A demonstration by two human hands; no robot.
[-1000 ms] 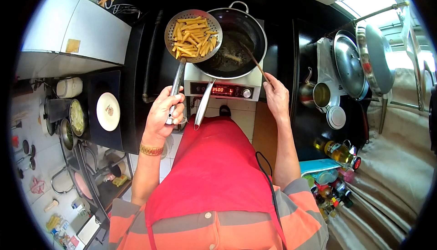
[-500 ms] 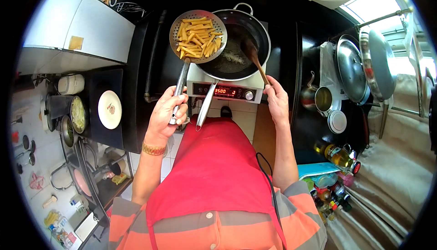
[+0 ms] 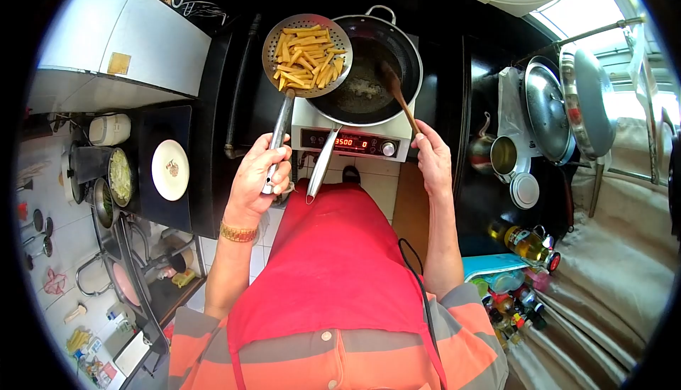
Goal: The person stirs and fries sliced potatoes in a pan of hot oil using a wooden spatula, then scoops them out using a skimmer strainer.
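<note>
My left hand (image 3: pixel 261 177) is closed round the handle of a perforated metal skimmer (image 3: pixel 275 70). Yellow French fries (image 3: pixel 306 56) lie heaped in its bowl, which overlaps the left rim of a dark wok (image 3: pixel 414 53). Between finger and thumb, my right hand (image 3: pixel 433 157) grips the end of a brown wooden spoon (image 3: pixel 401 99). The spoon's head is down inside the wok, where a pale bubbling patch shows in the oil (image 3: pixel 365 88). The wok stands on a white induction cooker (image 3: pixel 355 143) with a red lit display, its metal handle (image 3: pixel 323 166) pointing toward me.
A white plate (image 3: pixel 170 170) sits on the left counter near a bowl of shredded greens (image 3: pixel 120 177). On the right are a small pot (image 3: pixel 504 157), a bottle of yellow oil (image 3: pixel 525 241) and hanging lids (image 3: pixel 547 110). A sink lies at lower left.
The skimmer has shifted very slightly left with the fries still in it. The right hand and wooden spoon have barely moved.
</note>
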